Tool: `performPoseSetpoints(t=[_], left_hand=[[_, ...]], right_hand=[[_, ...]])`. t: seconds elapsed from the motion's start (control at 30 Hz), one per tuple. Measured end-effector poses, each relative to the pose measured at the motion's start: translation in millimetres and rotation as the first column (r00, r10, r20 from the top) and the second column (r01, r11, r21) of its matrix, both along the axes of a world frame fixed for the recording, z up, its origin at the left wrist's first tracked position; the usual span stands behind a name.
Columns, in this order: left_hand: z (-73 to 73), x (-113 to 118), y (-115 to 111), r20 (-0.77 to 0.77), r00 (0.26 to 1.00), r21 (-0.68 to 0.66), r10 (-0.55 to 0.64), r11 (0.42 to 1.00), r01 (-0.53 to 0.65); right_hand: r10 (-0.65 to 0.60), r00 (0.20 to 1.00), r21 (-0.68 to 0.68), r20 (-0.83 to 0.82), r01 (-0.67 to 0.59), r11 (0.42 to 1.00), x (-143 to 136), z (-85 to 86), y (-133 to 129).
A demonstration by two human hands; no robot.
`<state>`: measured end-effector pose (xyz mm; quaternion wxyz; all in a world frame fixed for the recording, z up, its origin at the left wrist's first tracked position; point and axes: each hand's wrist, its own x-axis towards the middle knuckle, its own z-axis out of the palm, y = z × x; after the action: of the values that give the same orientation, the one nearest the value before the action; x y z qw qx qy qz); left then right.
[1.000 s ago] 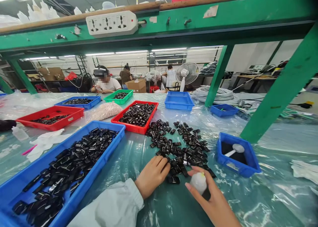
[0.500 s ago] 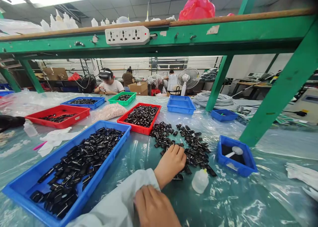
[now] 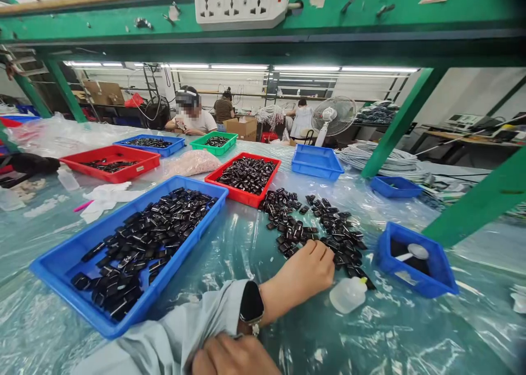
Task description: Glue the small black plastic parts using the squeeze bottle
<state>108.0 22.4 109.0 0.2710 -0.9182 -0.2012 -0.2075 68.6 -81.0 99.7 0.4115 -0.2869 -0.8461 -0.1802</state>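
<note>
My left hand [image 3: 310, 271] reaches in from the lower left, fingers curled downward at the near edge of a loose pile of small black parts [image 3: 337, 227]. Its fingertips are hidden, so what they hold, if anything, does not show. A dark smartwatch [image 3: 251, 301] sits on the left wrist, just below the pushed-back end of a light grey sleeve [image 3: 222, 309]. At the bottom edge my right hand [image 3: 236, 356] is closed on that sleeve, partly out of view. A translucent squeeze bottle [image 3: 347, 295] with a yellowish tip stands right of my left hand.
A large blue tray [image 3: 61, 304] and a red tray [image 3: 257, 200] hold more black parts. At right, a blue bin [image 3: 435, 287] contains dark material and a white scoop [image 3: 417, 251]. A green post [image 3: 485, 194] and shelf beam [image 3: 370, 24] frame the bench. Several people work beyond.
The view has tilted down and shifted left. My right hand has drawn the sleeve back up the left forearm, and the watch is now uncovered. My left hand stays by the pile.
</note>
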Motion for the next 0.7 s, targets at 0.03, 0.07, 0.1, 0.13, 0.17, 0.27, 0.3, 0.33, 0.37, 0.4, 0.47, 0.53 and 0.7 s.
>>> performPoseSetpoints(t=[0.03, 0.07, 0.1, 0.13, 0.17, 0.27, 0.3, 0.33, 0.37, 0.4, 0.47, 0.53, 0.7], left_hand=[[2.7, 0.6, -1.0, 0.005, 1.0, 0.006, -0.009, 1.0, 0.009], [5.3, 1.5, -1.6, 0.013, 1.0, 0.013, -0.017, 1.0, 0.017], [7.4, 2.7, -1.8, 0.021, 0.999, 0.02, -0.027, 0.999, 0.027], [8.9, 4.0, -1.6, 0.03, 0.999, 0.026, -0.035, 0.999, 0.034], [9.7, 5.3, -1.3, 0.04, 0.998, 0.031, -0.043, 0.999, 0.041], [7.6, 8.4, -1.4, 0.061, 0.997, 0.031, -0.052, 0.998, 0.05], [6.0, 9.0, -2.2, 0.064, 0.996, 0.026, -0.053, 0.998, 0.052], [4.3, 9.3, -3.4, 0.065, 0.996, 0.019, -0.056, 0.998, 0.055], [2.9, 9.5, -4.8, 0.064, 0.996, 0.012, -0.062, 0.998, 0.061], [1.8, 9.5, -6.4, 0.063, 0.996, 0.004, -0.067, 0.998, 0.067], [1.1, 9.7, -9.3, 0.061, 0.995, -0.009, -0.078, 0.997, 0.078], [2.0, 10.0, -11.6, 0.056, 0.995, -0.019, -0.086, 0.996, 0.087], [3.6, 11.5, -13.8, 0.042, 0.995, -0.036, -0.088, 0.995, 0.089]], right_hand=[[-0.007, 1.0, 0.008, -0.02, 0.008, 1.0, 10.7, 7.1, 2.1], [-0.031, 0.999, 0.008, -0.043, 0.031, 0.999, 22.5, 14.8, 4.4], [-0.075, 0.996, -0.003, -0.054, 0.075, 0.997, 34.3, 22.1, 6.6], [-0.143, 0.989, -0.039, -0.047, 0.142, 0.989, 45.2, 28.3, 8.7], [-0.256, 0.967, -0.067, 0.003, 0.256, 0.964, 54.4, 32.6, 10.4], [-0.332, 0.943, -0.065, 0.033, 0.333, 0.941, 68.0, 32.0, 11.6], [-0.319, 0.947, -0.072, 0.034, 0.321, 0.944, 68.6, 28.4, 10.8], [-0.301, 0.953, -0.083, 0.039, 0.303, 0.949, 68.2, 24.2, 9.7], [-0.281, 0.959, -0.091, 0.044, 0.284, 0.954, 67.3, 20.2, 8.4], [-0.26, 0.964, -0.1, 0.054, 0.264, 0.959, 66.3, 16.9, 7.1], [-0.224, 0.972, -0.116, 0.066, 0.23, 0.966, 65.3, 13.5, 5.2], [-0.202, 0.977, -0.13, 0.07, 0.21, 0.969, 65.4, 13.1, 4.3], [-0.2, 0.979, -0.111, 0.044, 0.203, 0.973, 67.9, 11.2, 4.4]])
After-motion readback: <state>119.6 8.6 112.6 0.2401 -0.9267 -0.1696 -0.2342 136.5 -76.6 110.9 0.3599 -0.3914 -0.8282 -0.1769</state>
